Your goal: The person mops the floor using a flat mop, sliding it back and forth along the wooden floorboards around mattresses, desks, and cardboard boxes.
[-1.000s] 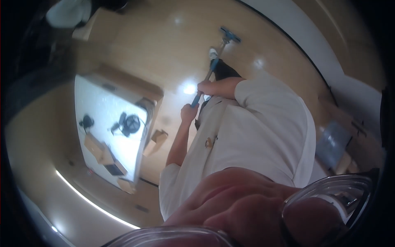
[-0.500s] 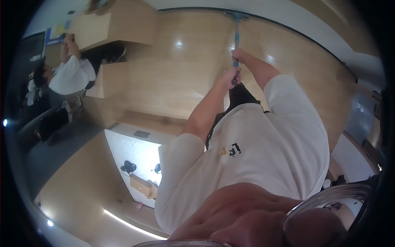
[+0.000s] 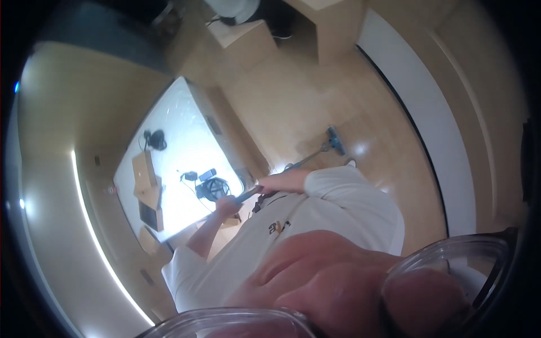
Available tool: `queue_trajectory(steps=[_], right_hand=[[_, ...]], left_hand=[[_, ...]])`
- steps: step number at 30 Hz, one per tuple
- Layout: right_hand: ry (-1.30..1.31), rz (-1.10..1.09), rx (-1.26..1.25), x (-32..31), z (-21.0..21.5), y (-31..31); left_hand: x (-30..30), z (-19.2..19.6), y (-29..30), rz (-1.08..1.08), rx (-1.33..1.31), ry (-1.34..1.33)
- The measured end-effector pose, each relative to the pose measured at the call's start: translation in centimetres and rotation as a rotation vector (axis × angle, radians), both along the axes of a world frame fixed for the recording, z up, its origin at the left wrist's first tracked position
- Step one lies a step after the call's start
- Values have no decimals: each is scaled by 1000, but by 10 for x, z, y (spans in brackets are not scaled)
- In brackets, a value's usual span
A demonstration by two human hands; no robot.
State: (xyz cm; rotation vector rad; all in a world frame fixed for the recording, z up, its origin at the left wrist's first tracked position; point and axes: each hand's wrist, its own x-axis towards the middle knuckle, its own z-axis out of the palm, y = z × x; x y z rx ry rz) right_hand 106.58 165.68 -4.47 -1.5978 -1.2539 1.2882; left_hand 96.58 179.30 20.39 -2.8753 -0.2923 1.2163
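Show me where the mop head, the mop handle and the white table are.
mop head [image 3: 336, 139], head view, middle of the blue-grey head on the floor.
mop handle [image 3: 307, 159], head view, bare shaft between head and hands.
white table [image 3: 180, 129], head view, bare part of its top.

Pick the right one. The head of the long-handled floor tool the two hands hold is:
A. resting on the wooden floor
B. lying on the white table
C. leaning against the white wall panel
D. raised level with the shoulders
A: the blue mop head lies flat on the wooden floor, its handle running back to the left hand and right hand.
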Motion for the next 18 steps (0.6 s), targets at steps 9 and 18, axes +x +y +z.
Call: queue_trajectory(steps=[9,18], right_hand=[[-125,-28,-90,0,-7,-17],[-408,-787,-52,236,-51,-303]], left_hand=[[-19,-71,-10,205,-10,-112],[272,-185,-254,-9,-331,-336]])
